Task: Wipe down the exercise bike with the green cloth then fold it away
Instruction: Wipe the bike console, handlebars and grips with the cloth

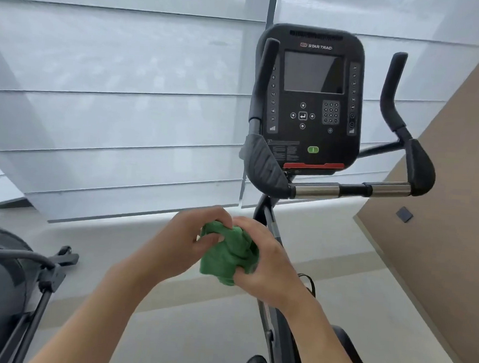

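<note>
Pale window blinds behind; exercise bike console above both hands. Left hand and right hand grip the bunched green cloth; wiping or folding, undeterminable.

Our forearms bare, reaching forward, converging mid-frame. Our left hand curled, fingertips pinching green cloth. Our right hand gripping same cloth from right, fingers wrapped under.

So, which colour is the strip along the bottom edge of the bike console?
Red strip under the black console, clearest in the head view.
</note>
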A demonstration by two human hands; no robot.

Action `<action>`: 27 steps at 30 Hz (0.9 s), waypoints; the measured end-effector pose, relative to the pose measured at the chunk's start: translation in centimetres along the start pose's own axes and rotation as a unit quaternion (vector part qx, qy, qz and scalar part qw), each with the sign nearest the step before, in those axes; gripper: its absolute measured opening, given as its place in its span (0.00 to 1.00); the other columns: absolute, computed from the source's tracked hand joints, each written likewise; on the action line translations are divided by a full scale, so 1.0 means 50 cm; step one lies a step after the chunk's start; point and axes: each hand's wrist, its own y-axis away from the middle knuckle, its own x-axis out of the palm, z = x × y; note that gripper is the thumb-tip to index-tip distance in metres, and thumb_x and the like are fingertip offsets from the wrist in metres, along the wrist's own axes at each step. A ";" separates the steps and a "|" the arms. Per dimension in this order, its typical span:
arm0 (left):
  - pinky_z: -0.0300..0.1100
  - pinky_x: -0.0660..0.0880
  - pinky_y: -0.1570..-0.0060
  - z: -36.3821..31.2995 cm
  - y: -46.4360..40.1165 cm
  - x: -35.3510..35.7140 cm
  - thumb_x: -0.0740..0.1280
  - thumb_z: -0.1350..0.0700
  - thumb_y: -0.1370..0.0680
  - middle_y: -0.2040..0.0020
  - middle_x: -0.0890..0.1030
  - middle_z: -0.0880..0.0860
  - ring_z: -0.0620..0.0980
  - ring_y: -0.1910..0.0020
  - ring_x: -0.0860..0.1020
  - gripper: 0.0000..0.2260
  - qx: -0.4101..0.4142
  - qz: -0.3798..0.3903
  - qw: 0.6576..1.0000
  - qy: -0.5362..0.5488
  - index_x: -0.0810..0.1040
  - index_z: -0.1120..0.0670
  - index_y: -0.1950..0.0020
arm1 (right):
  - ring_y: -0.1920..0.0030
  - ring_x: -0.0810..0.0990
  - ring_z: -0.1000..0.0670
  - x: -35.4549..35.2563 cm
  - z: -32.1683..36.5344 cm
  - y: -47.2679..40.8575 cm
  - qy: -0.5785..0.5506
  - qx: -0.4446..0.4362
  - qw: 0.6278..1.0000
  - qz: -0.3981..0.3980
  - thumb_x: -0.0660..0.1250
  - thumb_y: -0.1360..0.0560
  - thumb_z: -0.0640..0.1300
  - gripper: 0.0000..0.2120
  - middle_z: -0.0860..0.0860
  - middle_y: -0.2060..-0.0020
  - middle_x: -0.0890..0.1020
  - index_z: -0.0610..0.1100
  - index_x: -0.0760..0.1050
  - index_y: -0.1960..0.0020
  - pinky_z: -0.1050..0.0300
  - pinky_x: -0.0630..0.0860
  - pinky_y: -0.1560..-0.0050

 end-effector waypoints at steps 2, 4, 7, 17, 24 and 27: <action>0.51 0.78 0.48 0.029 -0.022 -0.045 0.69 0.63 0.20 0.51 0.83 0.43 0.48 0.53 0.78 0.14 0.011 0.004 1.000 -0.002 0.79 0.41 0.48 | 0.34 0.76 0.52 0.024 0.013 -0.040 -0.003 0.017 1.000 -0.016 0.72 0.32 0.37 0.30 0.60 0.37 0.77 0.57 0.74 0.33 0.51 0.79 0.38; 0.48 0.77 0.47 0.059 -0.043 -0.086 0.69 0.62 0.20 0.50 0.83 0.42 0.48 0.51 0.79 0.14 0.021 0.007 1.000 0.000 0.79 0.41 0.48 | 0.42 0.78 0.52 0.046 0.024 -0.078 0.000 0.037 0.998 -0.041 0.73 0.30 0.39 0.22 0.58 0.46 0.80 0.56 0.77 0.40 0.48 0.80 0.45; 0.40 0.77 0.51 0.105 -0.082 -0.149 0.70 0.60 0.19 0.49 0.84 0.40 0.45 0.52 0.80 0.12 0.037 0.003 0.999 0.008 0.80 0.40 0.47 | 0.49 0.81 0.53 0.068 0.048 -0.132 -0.003 0.054 0.995 -0.085 0.76 0.27 0.45 0.13 0.58 0.53 0.83 0.55 0.79 0.45 0.49 0.81 0.49; 0.48 0.81 0.46 0.188 -0.195 -0.265 0.75 0.61 0.23 0.46 0.85 0.41 0.50 0.46 0.82 0.15 0.106 0.043 0.990 0.086 0.84 0.43 0.41 | 0.40 0.82 0.52 0.087 0.128 -0.225 -0.005 0.077 0.981 -0.175 0.71 0.20 0.41 0.16 0.58 0.45 0.83 0.53 0.79 0.34 0.50 0.81 0.40; 0.45 0.82 0.44 0.172 -0.245 -0.283 0.73 0.69 0.23 0.43 0.84 0.44 0.52 0.45 0.83 0.22 0.185 0.032 0.972 0.142 0.83 0.45 0.38 | 0.37 0.81 0.52 0.033 0.176 -0.252 0.064 0.063 0.973 -0.212 0.68 0.18 0.39 0.18 0.58 0.42 0.82 0.49 0.76 0.30 0.54 0.79 0.36; 0.46 0.82 0.46 0.157 -0.265 -0.276 0.74 0.66 0.23 0.44 0.84 0.44 0.51 0.47 0.83 0.19 0.185 0.017 0.968 0.167 0.83 0.45 0.38 | 0.37 0.80 0.53 0.008 0.186 -0.262 0.091 0.049 0.965 -0.242 0.69 0.18 0.37 0.20 0.58 0.41 0.82 0.49 0.76 0.29 0.60 0.77 0.37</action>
